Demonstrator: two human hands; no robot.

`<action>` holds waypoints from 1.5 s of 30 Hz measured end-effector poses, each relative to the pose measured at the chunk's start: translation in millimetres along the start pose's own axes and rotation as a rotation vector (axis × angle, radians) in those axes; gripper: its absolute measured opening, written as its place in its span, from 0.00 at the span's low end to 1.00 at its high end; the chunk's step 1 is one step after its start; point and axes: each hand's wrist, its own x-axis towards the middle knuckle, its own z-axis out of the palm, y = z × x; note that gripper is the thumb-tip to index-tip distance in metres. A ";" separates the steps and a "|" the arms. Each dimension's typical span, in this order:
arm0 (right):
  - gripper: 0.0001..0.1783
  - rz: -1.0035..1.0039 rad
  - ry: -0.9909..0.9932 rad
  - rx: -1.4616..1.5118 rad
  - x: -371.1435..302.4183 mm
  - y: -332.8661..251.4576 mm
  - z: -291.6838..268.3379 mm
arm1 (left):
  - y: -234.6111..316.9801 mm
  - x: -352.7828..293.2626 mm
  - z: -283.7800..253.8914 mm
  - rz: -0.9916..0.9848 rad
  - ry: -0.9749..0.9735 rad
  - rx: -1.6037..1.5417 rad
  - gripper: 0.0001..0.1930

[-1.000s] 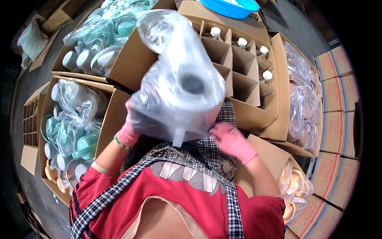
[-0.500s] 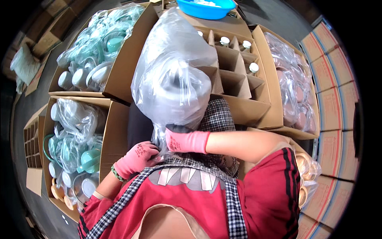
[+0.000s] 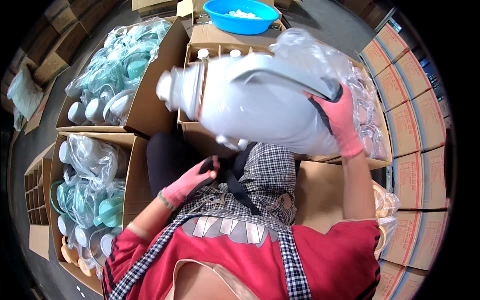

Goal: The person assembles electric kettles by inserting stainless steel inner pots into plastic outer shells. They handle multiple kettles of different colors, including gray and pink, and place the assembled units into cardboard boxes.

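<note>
A large white jug-like flask [image 3: 270,112] with a grey handle is tilted nearly level above my lap, its narrow neck toward the left. My right hand [image 3: 341,120], in a pink glove with a black palm, grips it at the handle's right end. Motion blurs the flask's edges. Crumpled clear plastic [image 3: 300,45] shows just behind it; whether it is attached cannot be seen. Below the neck, my left hand [image 3: 192,181], gloved alike, hovers over my checked apron [image 3: 270,170] with fingers slightly bent and apart, holding nothing visible.
At left stand cartons of bagged teal [image 3: 137,65] and white [image 3: 90,155] flasks. A divided carton [image 3: 192,62] with white-capped bottles lies behind the held flask, near a blue basin [image 3: 242,25]. Bagged pink items [image 3: 367,115] fill a right-hand carton, beside stacked boxes [image 3: 415,130].
The flask, upright in a clear bag between my knees, has been lifted and tipped sideways. My right hand has moved up and right to the handle; my left has let go of the bag.
</note>
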 end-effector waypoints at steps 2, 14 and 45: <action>0.21 0.221 -0.017 0.412 -7.2 -8.4 -5.3 | -22.0 54.8 -23.7 0.278 -0.050 0.269 0.49; 0.30 0.249 -0.226 0.518 -58.4 -46.5 50.4 | 25.2 -9.9 -103.5 0.696 0.365 -0.247 0.29; 0.09 0.261 -0.010 0.378 -70.5 -14.9 37.7 | 166.1 -28.0 85.9 0.792 -0.419 2.158 0.14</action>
